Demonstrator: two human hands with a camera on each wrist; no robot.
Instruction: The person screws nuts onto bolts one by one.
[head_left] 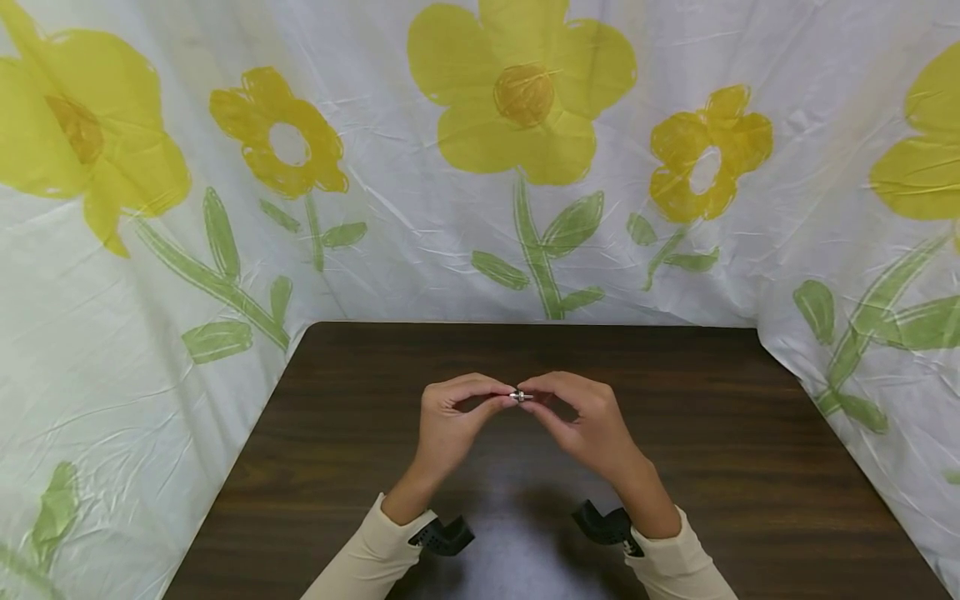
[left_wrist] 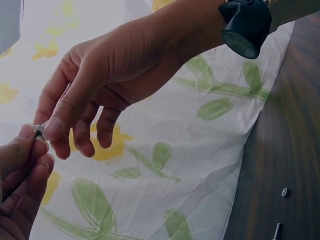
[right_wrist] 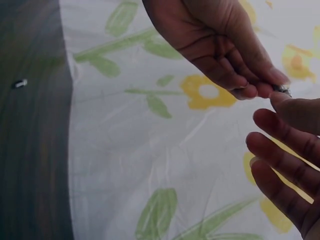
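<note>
1. The left hand point(head_left: 450, 421) pinches a small metal part point(head_left: 521, 397) between thumb and forefinger, its other fingers curled in behind them.
2. The metal part sits between the two sets of fingertips, in the air above the dark table point(head_left: 300, 467). The head view shows a thin shaft pointing toward the right hand; the fingertips hide much of the rest.
3. The right hand point(head_left: 596, 417) pinches the part from the other side with thumb and forefinger; its remaining fingers hang loosely, away from the part.
4. Judging by the narrow hold, the likeliest trouble is a drop: so small and smooth a piece could slip if either pinch loosens or the hands pull unevenly. If the part is made of separate pieces, a crooked twist could jam them.
5. Loose on the table, the left wrist view shows a small round metal piece point(left_wrist: 285, 192) and a thin metal pin point(left_wrist: 277, 231). A knock could perhaps roll either off.
6. As for containers, none shows in any view; these loose pieces lie directly on the tabletop.
</note>
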